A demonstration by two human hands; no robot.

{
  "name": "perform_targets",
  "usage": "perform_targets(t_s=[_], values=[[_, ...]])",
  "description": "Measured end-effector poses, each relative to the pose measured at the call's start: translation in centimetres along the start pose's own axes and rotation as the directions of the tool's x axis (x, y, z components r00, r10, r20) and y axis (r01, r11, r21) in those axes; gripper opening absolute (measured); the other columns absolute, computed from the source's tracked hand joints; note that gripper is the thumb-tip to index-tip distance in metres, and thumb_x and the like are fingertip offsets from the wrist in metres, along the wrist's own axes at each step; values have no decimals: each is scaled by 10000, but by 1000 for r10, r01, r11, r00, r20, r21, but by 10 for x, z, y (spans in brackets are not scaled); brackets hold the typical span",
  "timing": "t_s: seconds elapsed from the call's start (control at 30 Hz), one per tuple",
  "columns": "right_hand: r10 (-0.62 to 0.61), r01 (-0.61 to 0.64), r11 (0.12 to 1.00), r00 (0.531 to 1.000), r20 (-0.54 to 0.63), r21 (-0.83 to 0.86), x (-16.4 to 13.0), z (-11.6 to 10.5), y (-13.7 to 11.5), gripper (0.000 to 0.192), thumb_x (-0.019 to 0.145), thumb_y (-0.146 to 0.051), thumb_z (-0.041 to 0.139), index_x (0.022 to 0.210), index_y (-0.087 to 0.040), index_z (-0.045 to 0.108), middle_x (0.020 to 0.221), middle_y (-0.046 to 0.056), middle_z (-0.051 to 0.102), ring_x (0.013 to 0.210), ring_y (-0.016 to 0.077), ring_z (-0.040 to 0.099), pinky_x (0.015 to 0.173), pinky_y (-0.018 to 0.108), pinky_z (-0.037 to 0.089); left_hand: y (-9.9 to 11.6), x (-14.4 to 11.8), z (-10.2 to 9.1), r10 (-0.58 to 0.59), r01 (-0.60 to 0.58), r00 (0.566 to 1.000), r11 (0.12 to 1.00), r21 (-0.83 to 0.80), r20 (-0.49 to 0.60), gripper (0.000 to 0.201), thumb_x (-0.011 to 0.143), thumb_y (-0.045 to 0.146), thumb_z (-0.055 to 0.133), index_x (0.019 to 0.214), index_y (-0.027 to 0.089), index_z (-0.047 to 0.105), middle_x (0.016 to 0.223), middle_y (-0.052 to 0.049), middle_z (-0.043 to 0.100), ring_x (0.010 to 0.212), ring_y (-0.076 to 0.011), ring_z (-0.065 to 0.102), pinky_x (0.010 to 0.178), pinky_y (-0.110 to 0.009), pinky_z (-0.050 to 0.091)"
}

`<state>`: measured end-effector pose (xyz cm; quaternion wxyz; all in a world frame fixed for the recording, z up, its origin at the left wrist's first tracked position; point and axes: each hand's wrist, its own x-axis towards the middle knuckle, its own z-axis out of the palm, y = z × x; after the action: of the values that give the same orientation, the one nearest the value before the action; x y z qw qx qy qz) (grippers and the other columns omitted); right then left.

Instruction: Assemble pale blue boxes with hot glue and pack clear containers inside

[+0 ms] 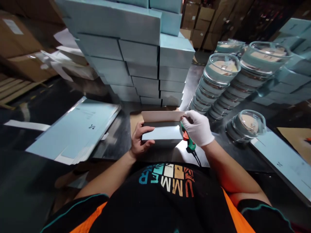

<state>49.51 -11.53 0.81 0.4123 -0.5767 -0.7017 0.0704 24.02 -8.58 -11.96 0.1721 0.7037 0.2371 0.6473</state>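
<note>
The box [162,133] sits on the surface before us, our left hand [140,139] clasping its left end, our gloved right hand [197,127] pinching the raised flap (pale inside). We judge closing comes next: fold it down squarely.

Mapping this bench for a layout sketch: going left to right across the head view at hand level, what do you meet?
Flat blue sheets → left hand → light blue box → gloved right hand → single glass jar.
</note>
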Motion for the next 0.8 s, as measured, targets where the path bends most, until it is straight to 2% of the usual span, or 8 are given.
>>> perform_targets(t_s=[0.1,0.2,0.33,0.4,0.47,0.57,0.67,0.8], values=[[56,-59,996,998,42,68,-5,-12,12,154,857,-255,565,876,-212,712,836,55,768,771,208,711,771,334,561,-1,0,-1,-13,13,1000,1000,-18,16,493,970,688,681,1197,263,784,1024,-77,769,1058,-270,670,932,-410,552],[160,-158,984,987,-19,82,-15,-21,26,148,826,-269,592,907,-215,704,891,61,783,800,222,729,791,359,582,-4,-2,0,-26,26,999,1000,0,23,532,957,728,667,1179,258,782,1014,-77,767,1076,-279,673,970,-437,557],[185,-184,981,983,-1,65,-22,-19,31,167,856,-341,630,925,-216,718,916,75,786,839,240,737,829,399,598,-7,-5,1,-26,26,1000,999,31,13,541,958,741,651,1168,258,775,985,-63,764,1036,-270,671,990,-462,548],[203,-203,970,979,14,133,-22,-16,31,178,858,-347,622,921,-218,727,923,73,793,833,233,734,813,393,604,-8,-6,0,-21,21,1000,999,38,11,550,951,749,655,1174,260,773,973,-58,764,1026,-267,671,1011,-471,542],[273,-280,920,960,65,275,-21,-14,30,207,848,-366,639,945,-214,741,918,62,802,770,209,721,739,361,602,-8,-7,-2,-15,15,1000,999,48,15,558,949,756,654,1178,261,770,970,-57,767,1057,-274,669,1022,-469,540],[409,-442,741,894,183,506,-21,-14,28,273,792,-414,730,961,-201,751,768,26,775,606,171,657,603,315,569,-9,-8,-4,-25,23,999,997,75,21,577,949,773,635,1170,257,767,971,-61,765,1089,-281,661,1011,-461,543],[487,-541,578,829,274,610,-25,-15,27,330,702,-395,807,955,-192,753,696,13,754,568,171,641,576,318,573,-9,-8,-3,-37,35,999,996,84,20,613,939,806,615,1153,252,765,949,-59,755,1043,-276,663,998,-469,546],[487,-534,644,838,245,548,-29,-13,42,337,715,-462,808,899,-187,742,741,34,764,587,180,643,591,334,553,-9,-8,-1,-25,24,1000,998,55,15,574,949,769,639,1188,262,762,959,-53,752,1045,-270,668,1035,-466,532]])
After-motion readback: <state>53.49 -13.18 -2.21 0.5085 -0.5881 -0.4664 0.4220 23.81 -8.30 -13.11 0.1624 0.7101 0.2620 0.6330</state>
